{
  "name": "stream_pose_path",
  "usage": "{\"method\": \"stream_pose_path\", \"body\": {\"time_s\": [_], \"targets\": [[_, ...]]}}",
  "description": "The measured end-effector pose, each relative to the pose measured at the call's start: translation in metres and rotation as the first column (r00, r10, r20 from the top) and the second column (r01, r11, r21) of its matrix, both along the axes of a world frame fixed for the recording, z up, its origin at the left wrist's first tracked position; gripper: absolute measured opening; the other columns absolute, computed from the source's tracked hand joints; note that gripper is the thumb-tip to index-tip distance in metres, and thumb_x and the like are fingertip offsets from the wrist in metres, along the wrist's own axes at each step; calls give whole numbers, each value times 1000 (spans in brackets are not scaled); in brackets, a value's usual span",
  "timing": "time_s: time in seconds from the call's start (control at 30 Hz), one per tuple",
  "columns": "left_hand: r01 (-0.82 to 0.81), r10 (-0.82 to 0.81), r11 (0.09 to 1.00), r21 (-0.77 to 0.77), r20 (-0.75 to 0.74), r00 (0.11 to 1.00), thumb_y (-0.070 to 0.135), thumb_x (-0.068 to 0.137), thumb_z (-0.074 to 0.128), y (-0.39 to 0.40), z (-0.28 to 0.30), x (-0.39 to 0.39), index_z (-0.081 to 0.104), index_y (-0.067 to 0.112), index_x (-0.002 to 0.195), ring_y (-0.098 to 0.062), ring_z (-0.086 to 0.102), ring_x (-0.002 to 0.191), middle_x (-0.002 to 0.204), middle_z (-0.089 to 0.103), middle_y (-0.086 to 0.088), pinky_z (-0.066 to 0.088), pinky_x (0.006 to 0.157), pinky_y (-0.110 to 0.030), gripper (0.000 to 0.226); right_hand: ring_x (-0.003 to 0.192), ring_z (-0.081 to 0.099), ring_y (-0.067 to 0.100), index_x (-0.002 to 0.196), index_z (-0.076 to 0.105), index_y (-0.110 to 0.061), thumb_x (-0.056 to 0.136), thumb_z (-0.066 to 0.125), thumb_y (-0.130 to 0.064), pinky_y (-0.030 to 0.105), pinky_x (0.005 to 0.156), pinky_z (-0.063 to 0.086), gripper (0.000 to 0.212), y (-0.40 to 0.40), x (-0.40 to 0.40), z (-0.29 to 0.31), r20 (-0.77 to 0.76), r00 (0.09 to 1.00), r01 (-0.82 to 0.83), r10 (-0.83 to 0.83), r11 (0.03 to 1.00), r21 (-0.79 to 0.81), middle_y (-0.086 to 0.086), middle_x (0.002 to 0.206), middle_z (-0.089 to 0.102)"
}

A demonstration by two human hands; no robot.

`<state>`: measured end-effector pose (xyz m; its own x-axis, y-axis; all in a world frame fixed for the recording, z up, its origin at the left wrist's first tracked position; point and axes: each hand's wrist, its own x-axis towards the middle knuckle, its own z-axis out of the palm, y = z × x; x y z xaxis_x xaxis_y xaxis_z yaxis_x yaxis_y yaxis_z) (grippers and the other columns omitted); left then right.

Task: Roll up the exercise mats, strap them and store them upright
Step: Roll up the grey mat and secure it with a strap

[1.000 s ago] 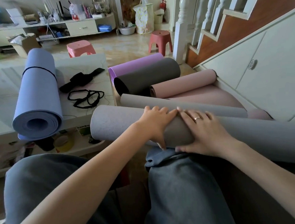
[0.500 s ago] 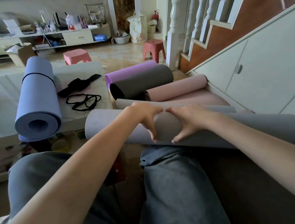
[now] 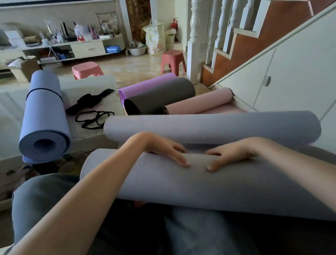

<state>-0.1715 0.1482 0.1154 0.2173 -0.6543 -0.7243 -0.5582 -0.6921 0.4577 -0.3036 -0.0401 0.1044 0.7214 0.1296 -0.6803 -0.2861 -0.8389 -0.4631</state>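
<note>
Both forearms reach in from the near edge over the lap. Left hand [image 3: 165,150] lies on top of the grey mat roll [image 3: 167,185], wrist bent, fingers curled down over the roll's far side and pressing it. Right hand [image 3: 230,154] sits just right of it on the same roll, fingers curled onto the surface, thumb tip pressing the near face. The two hands are close but apart.

The grey mat roll rests across the person's thighs, long axis running left-right, left end slightly farther from the camera, right end running out of view low on the right. Beyond the hands a second fold or loose part of the same grey mat [image 3: 213,127] lies parallel, also left-right; cannot tell how the two join.

Far of that, on the floor: a pink mat [image 3: 198,102] partly rolled, a dark grey mat roll [image 3: 160,96] and a purple mat roll [image 3: 145,84], all lying down, axes slanting from near-left to far-right, open ends toward the left.

Left, on the white bench [image 3: 91,83]: a blue mat roll [image 3: 45,119], rolled, with a thin black band round its far part, axis near-far, open spiral end facing near and overhanging the bench's near edge. Beside it on the right, a black strap [image 3: 89,100] and loose black elastic bands [image 3: 94,118].

Background: two red stools [image 3: 173,61], staircase on the right.
</note>
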Motion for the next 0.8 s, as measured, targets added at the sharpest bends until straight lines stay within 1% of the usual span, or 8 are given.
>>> {"method": "stream_pose_path", "body": {"time_s": [0.07, 0.17, 0.23, 0.3, 0.37, 0.53, 0.67, 0.8], "targets": [[-97, 106, 987, -130, 68, 992, 55, 87, 58, 5, -2, 9, 53, 26, 133, -12, 52, 116, 130, 54, 7, 39, 104, -31, 55, 120, 50, 7, 129, 50, -39, 68, 55, -82, 29, 104, 38, 75, -10, 13, 2, 123, 992, 9, 2, 996, -88, -13, 132, 52], [-116, 197, 939, -322, 231, 953, 53, 94, 50, 0, -5, 15, 62, 24, 122, -14, 53, 111, 120, 59, 6, 38, 97, -30, 42, 113, 54, 7, 112, 58, -45, 62, 47, -89, 34, 101, 42, 67, -21, 27, 6, 352, 934, 120, -65, 983, -137, -17, 121, 59], [-47, 215, 915, -401, 385, 897, 36, 100, 47, -8, -11, 16, 65, 21, 120, -18, 53, 113, 124, 61, 1, 38, 97, -31, 31, 114, 55, 12, 118, 59, -37, 73, 56, -76, 37, 98, 45, 59, -25, 30, 1, 521, 845, 239, -121, 957, -166, -11, 123, 60], [7, 267, 879, -477, 503, 822, 22, 99, 47, -16, -15, 15, 66, 19, 119, -21, 54, 114, 125, 61, -2, 39, 97, -31, 27, 131, 42, 20, 135, 47, -30, 85, 65, -50, 42, 105, 39, 57, -25, 33, -1, 686, 728, 297, 14, 895, -333, -2, 144, 45], [63, 321, 834, -548, 575, 752, 20, 96, 51, -20, -18, 14, 68, 18, 111, -22, 57, 109, 120, 63, -3, 44, 94, -33, 23, 145, 18, 26, 146, 31, -31, 84, 70, -38, 49, 113, 26, 73, -24, 40, -2, 711, 671, 278, 211, 817, -505, 2, 159, 20], [116, 324, 836, -536, 654, 683, 30, 97, 53, -24, -18, 16, 69, 17, 100, -26, 61, 91, 101, 67, -7, 48, 77, -33, 21, 147, -8, 35, 152, -1, -38, 76, 76, -45, 63, 113, 10, 108, -38, 73, -11, 547, 792, 271, 270, 648, -712, 1, 161, -15], [107, 324, 853, -512, 678, 660, 32, 97, 53, -22, -23, 26, 68, 15, 103, -28, 62, 92, 101, 67, -9, 50, 77, -35, 24, 142, 25, 35, 152, 8, -36, 79, 71, -42, 60, 109, 25, 97, -37, 101, -16, 505, 824, 233, 258, 658, -716, 7, 160, 16], [251, 344, 828, -501, 808, 478, 30, 100, 43, -30, -23, 32, 65, 12, 99, -32, 63, 86, 93, 68, -10, 35, 62, -31, 28, 112, 56, 34, 132, 45, -22, 78, 63, -32, 44, 94, 41, 57, -34, 116, -7, 702, 639, 382, 314, 663, -644, 10, 125, 59]]}}
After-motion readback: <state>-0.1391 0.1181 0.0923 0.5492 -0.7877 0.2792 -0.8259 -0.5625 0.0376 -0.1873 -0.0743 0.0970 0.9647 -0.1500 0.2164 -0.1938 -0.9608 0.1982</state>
